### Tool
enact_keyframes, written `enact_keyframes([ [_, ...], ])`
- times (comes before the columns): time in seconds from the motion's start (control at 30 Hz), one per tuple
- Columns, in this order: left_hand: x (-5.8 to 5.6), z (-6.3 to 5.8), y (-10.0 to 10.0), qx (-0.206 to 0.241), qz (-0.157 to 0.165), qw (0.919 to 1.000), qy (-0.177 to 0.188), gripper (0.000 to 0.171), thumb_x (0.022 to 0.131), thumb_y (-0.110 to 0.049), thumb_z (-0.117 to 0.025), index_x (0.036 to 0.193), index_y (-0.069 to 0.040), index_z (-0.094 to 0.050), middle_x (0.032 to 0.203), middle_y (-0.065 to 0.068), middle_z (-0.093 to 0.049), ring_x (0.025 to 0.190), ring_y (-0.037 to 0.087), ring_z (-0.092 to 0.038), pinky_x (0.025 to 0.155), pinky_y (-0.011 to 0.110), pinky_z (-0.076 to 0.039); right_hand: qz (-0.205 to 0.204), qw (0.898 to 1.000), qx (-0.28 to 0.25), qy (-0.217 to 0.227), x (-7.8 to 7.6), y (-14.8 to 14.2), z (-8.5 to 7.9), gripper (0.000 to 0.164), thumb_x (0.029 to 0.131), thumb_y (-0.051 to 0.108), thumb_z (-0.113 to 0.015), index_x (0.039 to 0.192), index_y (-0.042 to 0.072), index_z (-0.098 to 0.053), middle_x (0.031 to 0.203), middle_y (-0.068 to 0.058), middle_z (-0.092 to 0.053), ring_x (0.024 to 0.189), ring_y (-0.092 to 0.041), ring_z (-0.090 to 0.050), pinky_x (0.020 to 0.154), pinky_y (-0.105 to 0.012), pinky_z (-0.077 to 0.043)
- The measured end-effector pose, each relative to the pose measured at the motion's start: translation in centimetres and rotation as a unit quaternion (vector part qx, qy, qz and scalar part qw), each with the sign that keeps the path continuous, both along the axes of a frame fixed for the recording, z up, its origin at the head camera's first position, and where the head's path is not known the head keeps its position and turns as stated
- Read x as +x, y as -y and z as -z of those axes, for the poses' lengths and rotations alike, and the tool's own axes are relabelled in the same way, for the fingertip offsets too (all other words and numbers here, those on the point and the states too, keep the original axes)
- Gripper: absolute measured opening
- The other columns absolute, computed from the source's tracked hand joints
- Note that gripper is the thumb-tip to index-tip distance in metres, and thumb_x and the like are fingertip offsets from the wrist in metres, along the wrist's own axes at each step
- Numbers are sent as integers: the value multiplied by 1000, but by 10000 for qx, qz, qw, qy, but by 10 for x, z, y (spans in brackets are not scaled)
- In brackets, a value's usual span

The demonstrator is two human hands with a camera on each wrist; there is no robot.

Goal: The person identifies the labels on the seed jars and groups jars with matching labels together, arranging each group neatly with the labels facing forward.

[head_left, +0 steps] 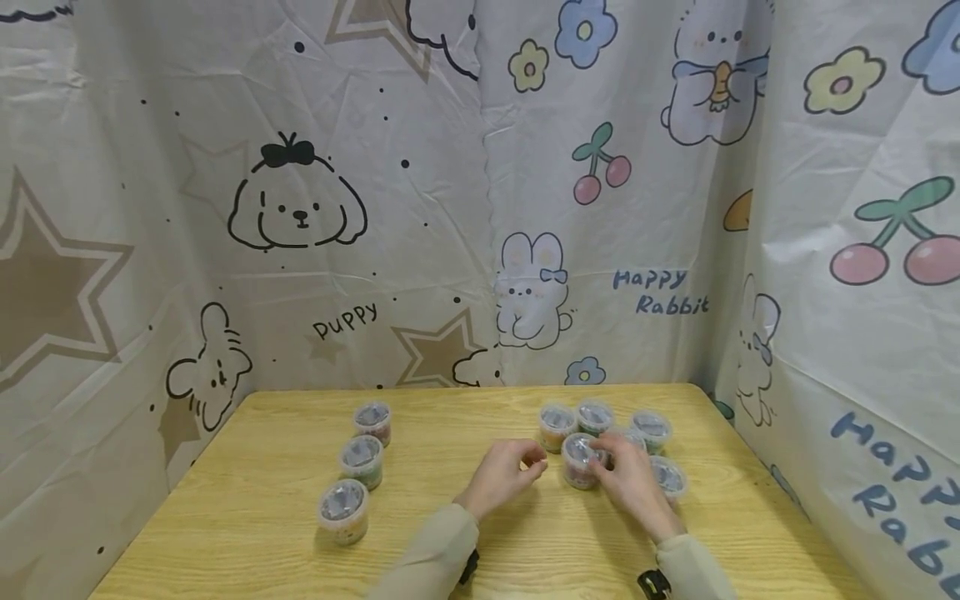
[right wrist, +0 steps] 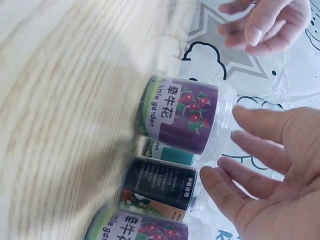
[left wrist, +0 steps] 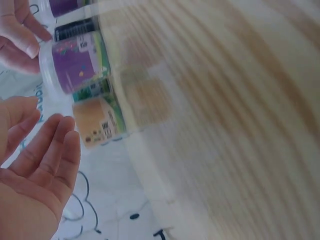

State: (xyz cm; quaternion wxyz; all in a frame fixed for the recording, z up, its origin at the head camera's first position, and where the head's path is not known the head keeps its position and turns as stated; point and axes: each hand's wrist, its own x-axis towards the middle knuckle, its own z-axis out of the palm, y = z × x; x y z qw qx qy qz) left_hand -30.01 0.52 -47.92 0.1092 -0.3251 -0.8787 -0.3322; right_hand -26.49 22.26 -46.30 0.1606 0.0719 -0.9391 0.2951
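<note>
Right hand (head_left: 632,481), fingers loosely parted, touches a purple-labelled clear round plastic tub (right wrist: 192,114) ungripped; left hand (head_left: 502,473), relaxed, holds nothing

Behind the wood-grained desk (head_left: 442,429) hangs a pale curtain (head_left: 435,250). Its prints include a puppy (head_left: 297,208), a rabbit (head_left: 534,296) and cherries (head_left: 602,171).

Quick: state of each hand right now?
Left hand: open, holding nothing.
Right hand: at the clear plastic lid of a round, purple-labelled tub; whether it grips cannot be told.
</note>
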Motion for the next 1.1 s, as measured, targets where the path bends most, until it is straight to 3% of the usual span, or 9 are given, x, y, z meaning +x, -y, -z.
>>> enact_keyframes([
  [0.17, -2, 1, -15, -104, -56, 9999, -70, 22, 90, -13, -71, 112, -10, -71, 111, 2, -72, 100, 16, -67, 79, 19, -54, -225, 9994, 244, 72, 0, 0, 3, 20, 84, 12, -76, 102, 5, -75, 131, -25, -59, 101, -35, -64, 87, -50, -54],
  [0.4, -6, 4, -25, -202, 131, 9996, 127, 30, 89, -12, -73, 118, -11, -68, 122, 3, -67, 109, 18, -64, 89, 23, -54, -384, 9985, 337, -180, -1, 1, 8, 7, 79, 8, -79, 85, 10, -75, 121, -23, -66, 114, -43, -60, 98, -59, -47],
  [0.47, -6, 5, -26, -253, 207, 9991, 259, 28, 89, -14, -73, 116, -12, -67, 120, 2, -68, 107, 20, -65, 86, 21, -53, -407, 9985, 314, -172, -1, 2, 8, 7, 79, 8, -79, 81, 12, -74, 119, -22, -66, 114, -41, -60, 98, -58, -47],
  [0.7, -6, 3, -27, -215, 236, 9978, 587, 19, 86, -21, -76, 99, -17, -62, 111, -2, -69, 105, 18, -65, 84, 23, -53, -549, 9983, 185, -4, -2, 6, 7, 17, 78, 9, -80, 73, 19, -67, 128, -21, -61, 101, -34, -64, 80, -44, -57],
  [0.8, -5, 2, -25, -180, 176, 9976, 647, 20, 86, -24, -76, 94, -18, -59, 110, -3, -70, 105, 16, -64, 85, 24, -53, -723, 9972, 164, 97, -4, 6, 5, 18, 79, 10, -80, 73, 20, -67, 132, -23, -58, 105, -38, -63, 82, -44, -58],
  [1.1, 0, 2, -14, 76, 217, 9930, 1160, 21, 84, -22, -78, 90, -17, -59, 104, -3, -70, 104, 14, -65, 84, 23, -54, -1649, 9847, -103, 547, -11, -1, 7, 22, 74, 12, -83, 74, 19, -62, 135, -32, -54, 112, -44, -62, 83, -37, -59],
])
